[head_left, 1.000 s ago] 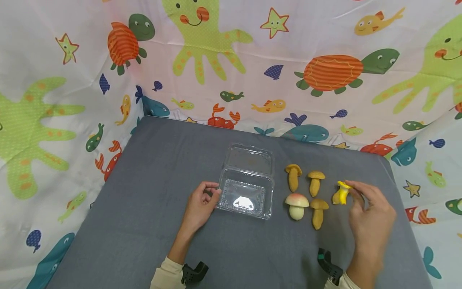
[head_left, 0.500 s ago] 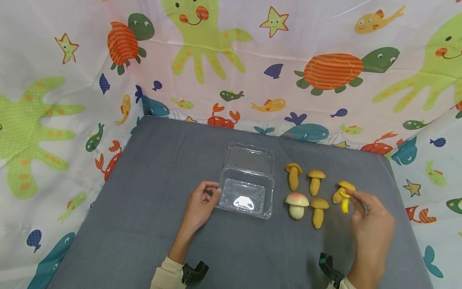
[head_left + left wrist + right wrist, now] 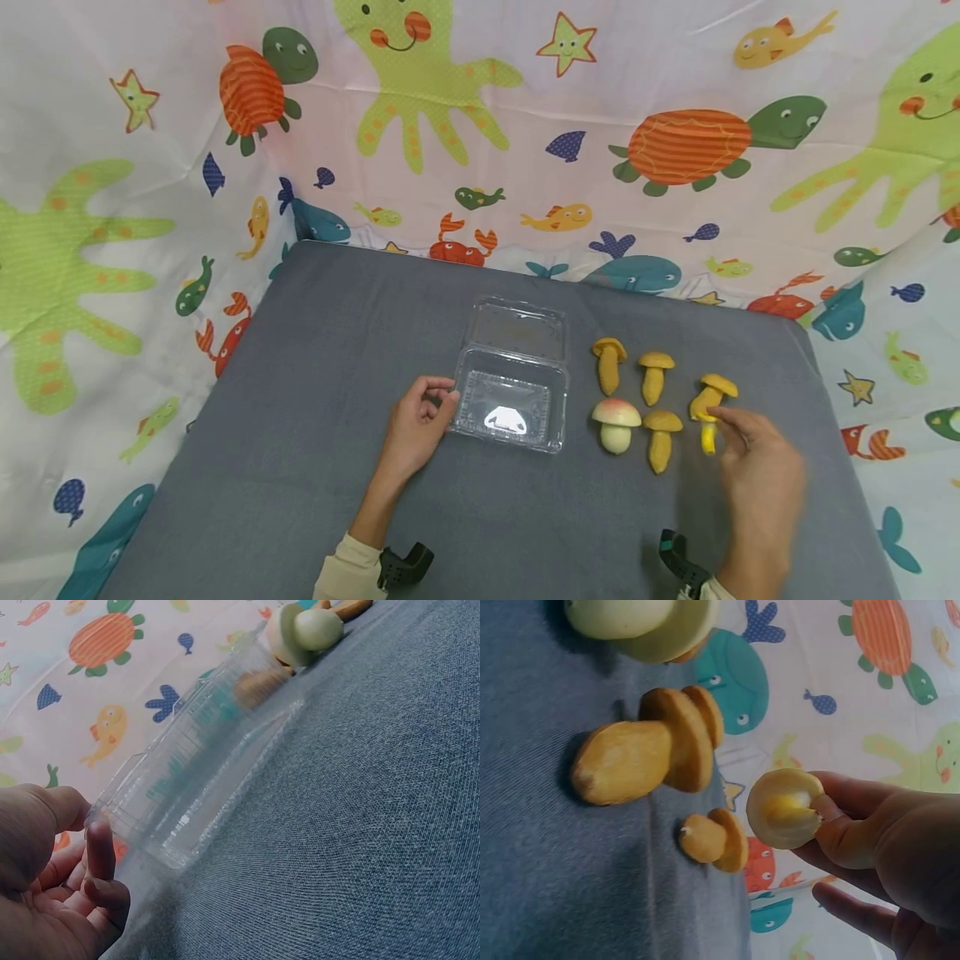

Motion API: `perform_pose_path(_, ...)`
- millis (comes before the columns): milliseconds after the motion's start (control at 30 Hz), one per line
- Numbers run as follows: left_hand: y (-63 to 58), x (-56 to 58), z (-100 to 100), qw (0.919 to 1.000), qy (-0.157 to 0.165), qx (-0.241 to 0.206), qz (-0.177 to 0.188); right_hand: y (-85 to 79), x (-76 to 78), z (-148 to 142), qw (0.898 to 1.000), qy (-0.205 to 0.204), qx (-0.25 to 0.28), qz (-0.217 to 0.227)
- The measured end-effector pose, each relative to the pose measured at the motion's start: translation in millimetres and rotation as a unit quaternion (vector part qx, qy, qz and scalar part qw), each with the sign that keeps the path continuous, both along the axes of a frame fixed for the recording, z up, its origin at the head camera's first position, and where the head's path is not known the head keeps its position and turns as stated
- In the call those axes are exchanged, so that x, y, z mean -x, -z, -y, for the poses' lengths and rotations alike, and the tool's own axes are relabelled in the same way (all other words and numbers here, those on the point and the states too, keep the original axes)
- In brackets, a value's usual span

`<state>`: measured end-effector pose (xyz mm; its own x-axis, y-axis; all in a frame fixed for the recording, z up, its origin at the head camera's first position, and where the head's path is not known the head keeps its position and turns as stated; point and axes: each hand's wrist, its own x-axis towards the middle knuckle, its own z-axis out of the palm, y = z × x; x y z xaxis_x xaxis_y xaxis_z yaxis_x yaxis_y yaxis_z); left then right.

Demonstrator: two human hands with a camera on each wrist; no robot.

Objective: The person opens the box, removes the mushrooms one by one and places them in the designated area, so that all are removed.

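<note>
A clear plastic clamshell container (image 3: 504, 396) lies with its lid folded back. My left hand (image 3: 417, 431) pinches its left edge between thumb and finger, and the left wrist view shows that hand (image 3: 56, 877) at the corner of the container (image 3: 202, 761). Over the right side of the table, my right hand (image 3: 763, 479) pinches a bright yellow toy mushroom (image 3: 708, 437) by its cap, stem downward. The right wrist view shows this mushroom (image 3: 780, 810) off the cloth between thumb and finger of the hand (image 3: 900, 847). Right behind it lies a tan mushroom (image 3: 712, 392).
Between the container and my right hand lie a red-and-cream capped mushroom (image 3: 616, 427) and three tan mushrooms, the nearest one (image 3: 660, 442) beside it. Grey cloth (image 3: 300, 400) covers the table. A printed curtain (image 3: 480, 108) rises along its back and sides.
My right hand has drawn the yellow mushroom toward me and slightly left, away from the tan mushroom behind it. The left hand and container stay put.
</note>
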<state>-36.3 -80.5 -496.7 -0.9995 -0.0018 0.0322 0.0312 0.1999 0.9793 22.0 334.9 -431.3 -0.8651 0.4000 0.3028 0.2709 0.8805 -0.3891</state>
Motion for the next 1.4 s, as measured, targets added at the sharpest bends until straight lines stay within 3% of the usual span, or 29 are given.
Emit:
perform_pose_path(267,-23.7,-4.2,-1.7,0.9999,-0.003,-0.005,0.012,11.0,-0.8,-5.1,0.995,0.01,0.027,0.094)
perform_pose_path(533,-1.7,0.2,4.1,1.0,0.002,0.005,-0.003,19.0,-1.4,-8.4,0.994,-0.011,0.019,0.104)
perform_pose_path(700,4.0,1.2,7.9,0.9999,0.013,-0.004,-0.002,22.6,-0.8,-8.6,0.992,-0.012,0.023,0.121)
perform_pose_path(1400,2.5,-5.1,8.9,0.9998,0.003,-0.021,0.001,23.6,-1.6,-8.7,0.987,-0.054,0.041,0.148)
